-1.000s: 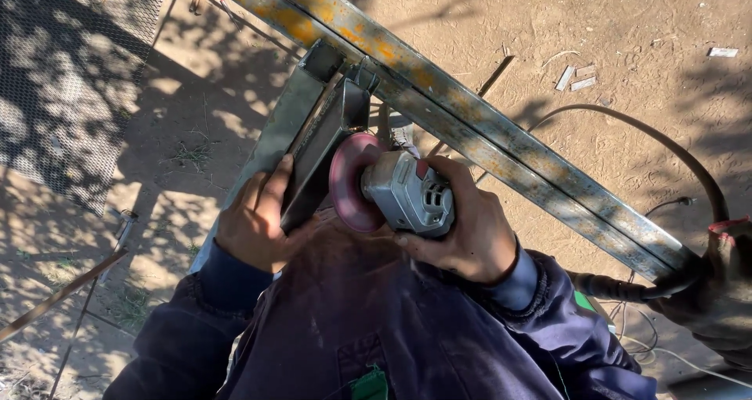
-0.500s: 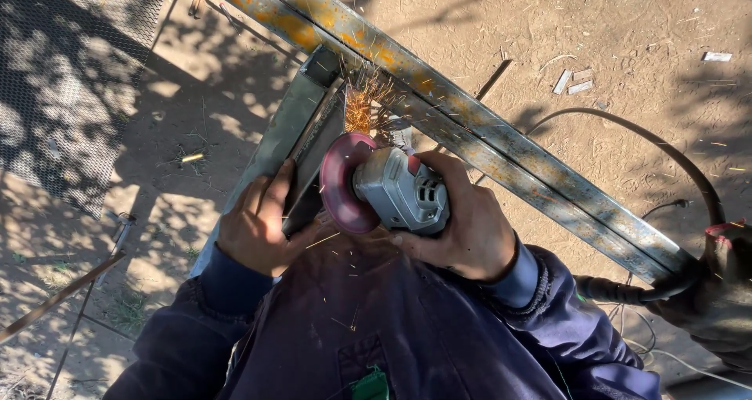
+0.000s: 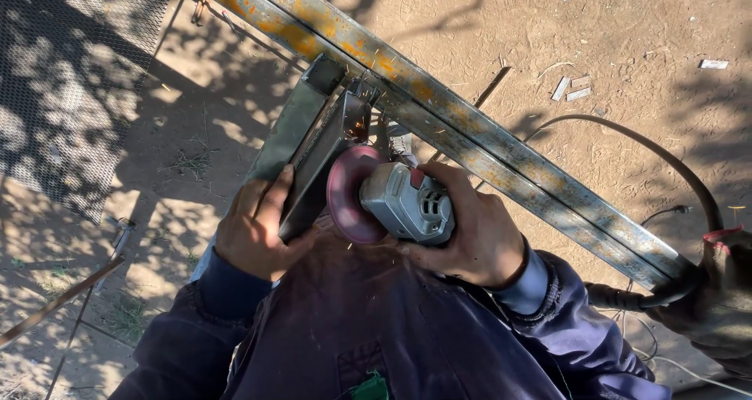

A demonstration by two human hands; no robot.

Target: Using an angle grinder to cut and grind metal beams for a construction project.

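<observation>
My right hand (image 3: 474, 231) grips a grey angle grinder (image 3: 407, 202) whose reddish disc (image 3: 348, 196) stands beside the end of a short metal channel piece (image 3: 313, 145). My left hand (image 3: 254, 228) clasps the near end of that channel piece. The piece butts against a long rusty steel bar (image 3: 486, 145) that runs diagonally from top left to lower right. A few tiny sparks show below the disc. My dark blue sleeves and jacket fill the bottom of the view.
A sheet of metal mesh (image 3: 70, 79) lies on the dirt at left. A black cable (image 3: 666, 153) loops over the ground at right. A gloved hand (image 3: 717, 290) holds the cable near the right edge. Small metal offcuts (image 3: 572, 86) lie scattered on the dirt.
The burst of sparks at the disc half a second ago has died down to a few specks. The grinder has pulled slightly back from the joint. My left hand keeps its hold.
</observation>
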